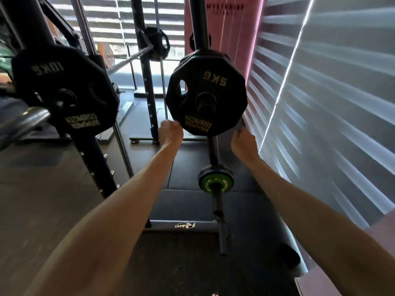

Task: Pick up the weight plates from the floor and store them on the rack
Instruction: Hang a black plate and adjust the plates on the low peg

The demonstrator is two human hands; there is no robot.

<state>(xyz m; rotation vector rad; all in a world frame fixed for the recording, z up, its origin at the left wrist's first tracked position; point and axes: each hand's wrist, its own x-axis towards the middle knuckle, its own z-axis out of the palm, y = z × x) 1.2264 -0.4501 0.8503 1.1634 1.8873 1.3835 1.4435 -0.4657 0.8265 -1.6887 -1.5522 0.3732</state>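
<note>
Black 5 kg plate (206,82) sits on its peg (204,104), my left hand (171,131) gripping the rim at seven o'clock, likely to seat it; my right hand (243,139) at five, grip unclear.

Harsh backlight through slatted blinds (102,22), dim foreground, perhaps motion-blurred right wall (331,103), wide-angle edge distortion.

Both bare forearms reach forward, wrists straight. The left hand (171,131) grips the lower rim of the black many-sided weight plate (206,92); the right hand (243,139) curls just beside it, contact unclear.
</note>
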